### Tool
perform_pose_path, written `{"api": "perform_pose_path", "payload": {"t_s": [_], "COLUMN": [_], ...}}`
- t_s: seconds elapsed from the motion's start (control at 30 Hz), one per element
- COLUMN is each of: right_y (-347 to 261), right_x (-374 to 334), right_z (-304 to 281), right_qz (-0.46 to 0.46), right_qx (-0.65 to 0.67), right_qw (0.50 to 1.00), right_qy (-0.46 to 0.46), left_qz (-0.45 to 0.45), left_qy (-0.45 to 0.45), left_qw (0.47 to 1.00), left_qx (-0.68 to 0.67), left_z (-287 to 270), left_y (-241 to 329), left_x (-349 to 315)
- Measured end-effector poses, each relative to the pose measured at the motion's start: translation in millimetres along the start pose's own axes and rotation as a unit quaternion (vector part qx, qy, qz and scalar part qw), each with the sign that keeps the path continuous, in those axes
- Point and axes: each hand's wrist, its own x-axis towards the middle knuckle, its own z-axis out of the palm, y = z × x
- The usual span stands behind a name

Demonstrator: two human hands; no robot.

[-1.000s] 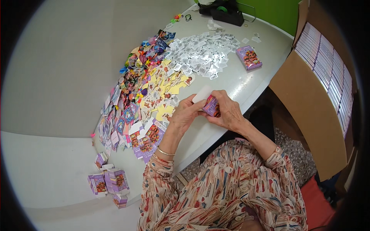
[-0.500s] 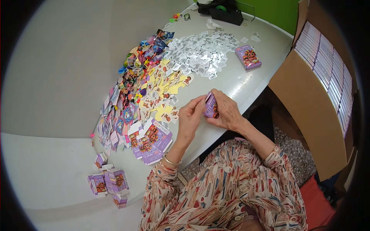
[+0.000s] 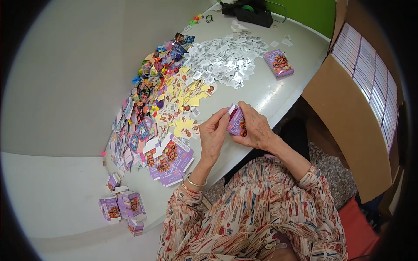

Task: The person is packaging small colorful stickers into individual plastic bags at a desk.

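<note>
A small purple cardboard box (image 3: 236, 122) with cartoon figures is held between my two hands above the table's near edge. My right hand (image 3: 257, 128) wraps its right side, the thumb below and the fingers over the top. The fingertips of my left hand (image 3: 213, 135) pinch the box's upper left edge, where a white flap and a dark opening show. Left of my left wrist lie several flattened purple boxes (image 3: 172, 158) in an overlapping stack. A closed purple box (image 3: 279, 64) lies farther off to the right.
Heaps of small white labelled slips (image 3: 224, 58), yellow picture cards (image 3: 185, 100) and colourful small packets (image 3: 135, 122) cover the table's left and middle. Folded purple boxes (image 3: 130, 204) sit at lower left. A large carton (image 3: 348, 117) of packed boxes stands right; a black tape dispenser (image 3: 254, 17) is at the back.
The box in my hands has turned so more of its front shows, and its top end now gapes with a white flap. Both hands have hardly shifted.
</note>
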Motion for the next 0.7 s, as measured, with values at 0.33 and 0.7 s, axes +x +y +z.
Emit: {"api": "perform_pose_path", "payload": {"t_s": [0.33,0.7], "right_y": [3,22], "right_x": [-3,32], "right_z": [9,-21], "right_qz": [-0.023,0.006], "right_qx": [-0.016,-0.176], "right_qw": [1.000,0.980], "right_qy": [0.010,0.090], "left_qz": [0.301,0.189], "left_qy": [-0.001,0.036], "left_qw": [0.864,0.860], "left_qx": [0.403,0.474], "left_z": [12,-88], "left_y": [-10,9], "left_x": [-27,-32]}}
